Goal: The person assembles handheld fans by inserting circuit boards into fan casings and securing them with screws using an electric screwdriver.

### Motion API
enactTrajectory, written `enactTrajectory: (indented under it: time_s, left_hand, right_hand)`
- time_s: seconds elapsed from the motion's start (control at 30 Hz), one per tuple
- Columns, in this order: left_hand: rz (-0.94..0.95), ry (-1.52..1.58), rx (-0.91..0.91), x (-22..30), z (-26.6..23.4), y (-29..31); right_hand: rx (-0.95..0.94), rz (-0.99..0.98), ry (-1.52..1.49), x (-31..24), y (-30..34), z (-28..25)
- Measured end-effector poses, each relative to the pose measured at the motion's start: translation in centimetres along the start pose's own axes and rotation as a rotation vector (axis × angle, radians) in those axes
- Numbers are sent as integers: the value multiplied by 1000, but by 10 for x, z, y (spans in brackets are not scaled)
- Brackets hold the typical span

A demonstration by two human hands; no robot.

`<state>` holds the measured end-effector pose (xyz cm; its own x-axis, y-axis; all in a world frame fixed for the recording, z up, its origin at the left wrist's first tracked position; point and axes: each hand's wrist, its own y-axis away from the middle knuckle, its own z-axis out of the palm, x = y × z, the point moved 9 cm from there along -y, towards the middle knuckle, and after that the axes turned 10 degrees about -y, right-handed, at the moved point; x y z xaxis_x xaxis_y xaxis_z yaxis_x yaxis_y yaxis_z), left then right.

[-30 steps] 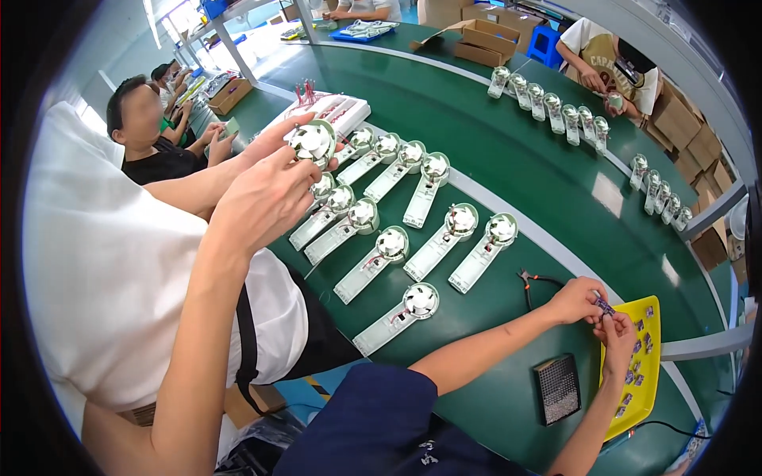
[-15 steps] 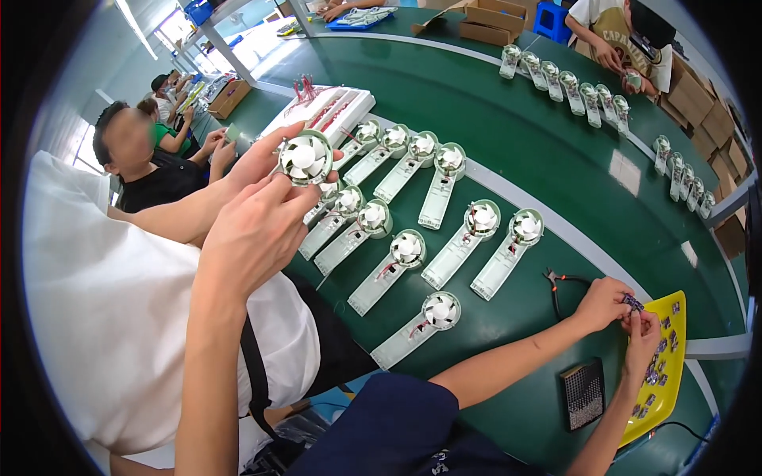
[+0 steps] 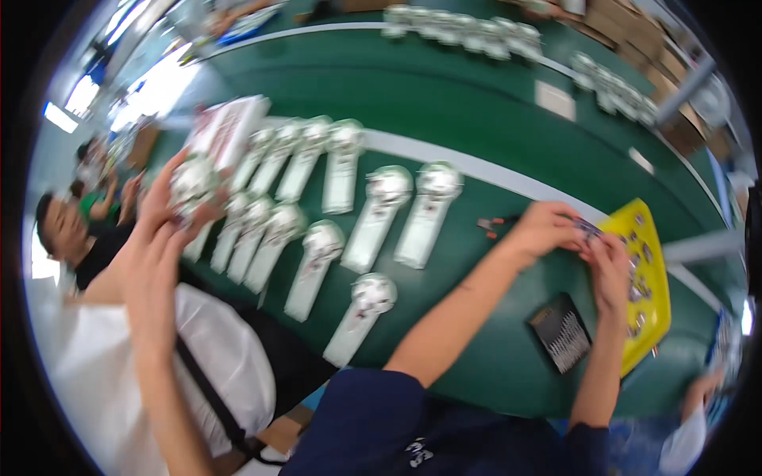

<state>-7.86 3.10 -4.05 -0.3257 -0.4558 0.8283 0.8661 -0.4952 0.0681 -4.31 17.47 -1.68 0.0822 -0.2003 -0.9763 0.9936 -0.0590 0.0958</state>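
Over the near edge of a yellow tray (image 3: 660,305), my left hand (image 3: 541,232) and my right hand (image 3: 609,274) meet on one small dark purple circuit board (image 3: 587,229). Both are closed, with the board pinched between their fingertips. Several similar small boards lie in the tray, just right of my right hand. Left of my wrists, a pair of cutters (image 3: 492,228) with orange-tipped handles rests on the green table. A black box (image 3: 560,333) filled with rows of small metal pieces sits between my forearms. Blur hides the board's details.
Several pale green handheld fan housings (image 3: 365,218) with white blades lie in rows to the left. A co-worker in white holds a fan unit (image 3: 194,186) near a white box (image 3: 238,131). More fans (image 3: 460,30) line the far side. Another person's hand (image 3: 702,389) shows at lower right.
The whole view has swung, so the table and fans appear shifted left and upward. Another person's hand and sleeve have come in at lower right. My hands still hold the board.
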Motion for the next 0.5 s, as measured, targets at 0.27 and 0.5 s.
enactTrajectory:
  time_s: [0.27, 0.5]
  left_hand:
    - [-53, -31, -46, -7, 8, -6]
    - [-62, -53, -82, -10, 4, -8]
  right_hand:
    - [14, -31, 81, -26, 15, 4]
    - [0, -15, 16, -18, 12, 7]
